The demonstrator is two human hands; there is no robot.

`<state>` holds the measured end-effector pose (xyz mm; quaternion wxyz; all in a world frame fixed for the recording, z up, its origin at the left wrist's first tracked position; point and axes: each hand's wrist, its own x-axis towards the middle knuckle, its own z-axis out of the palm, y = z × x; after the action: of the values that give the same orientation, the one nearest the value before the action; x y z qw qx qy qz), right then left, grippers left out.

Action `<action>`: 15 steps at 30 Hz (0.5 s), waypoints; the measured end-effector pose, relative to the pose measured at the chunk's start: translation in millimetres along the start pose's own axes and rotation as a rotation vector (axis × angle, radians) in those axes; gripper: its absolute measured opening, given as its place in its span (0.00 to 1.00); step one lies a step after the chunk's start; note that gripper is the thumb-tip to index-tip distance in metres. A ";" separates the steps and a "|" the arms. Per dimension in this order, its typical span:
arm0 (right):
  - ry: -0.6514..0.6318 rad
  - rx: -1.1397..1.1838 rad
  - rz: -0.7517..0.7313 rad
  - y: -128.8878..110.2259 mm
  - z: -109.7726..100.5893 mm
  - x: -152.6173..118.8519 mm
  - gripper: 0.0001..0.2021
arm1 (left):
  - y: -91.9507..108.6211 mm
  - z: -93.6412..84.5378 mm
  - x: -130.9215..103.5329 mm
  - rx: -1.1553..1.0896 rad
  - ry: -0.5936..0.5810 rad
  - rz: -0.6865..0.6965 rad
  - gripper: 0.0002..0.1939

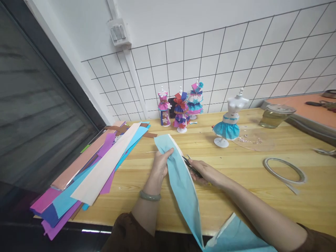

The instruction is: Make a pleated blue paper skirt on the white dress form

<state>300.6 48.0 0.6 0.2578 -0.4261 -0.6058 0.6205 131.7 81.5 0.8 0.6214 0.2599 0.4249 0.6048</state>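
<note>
A long strip of light blue crepe paper (181, 185) hangs from my left hand (161, 161), whose thumb presses on its face near the upper end. A white band runs along the strip's right edge. My right hand (203, 171) is closed on dark scissors (190, 167), their blades pointing up and left beside that white edge. Whether the blades touch the paper I cannot tell. The strip drops past the table's front edge, and its far part folds up again at the lower right.
Several coloured paper sheets (98, 175) are piled at the left. A white mannequin (232, 108) in a blue skirt stands at the back right, and small dressed mannequins (181, 108) stand near the wall. A tape roll (285, 170) lies at the right, with a cup (277, 117) behind.
</note>
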 end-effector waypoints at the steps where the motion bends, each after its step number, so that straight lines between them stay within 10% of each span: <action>1: 0.002 0.006 -0.013 -0.7 0.5 0.1 0.28 | -0.4 0.9 -1.3 0.015 -0.005 -0.011 0.20; 15: 0.099 0.036 -0.047 3.2 2.7 4.4 0.25 | -8.3 3.9 -3.3 0.086 -0.043 0.057 0.21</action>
<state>296.8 49.8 -3.8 0.3097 -0.4372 -0.5909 0.6032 139.7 77.9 -3.5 0.6012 0.3115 0.4294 0.5976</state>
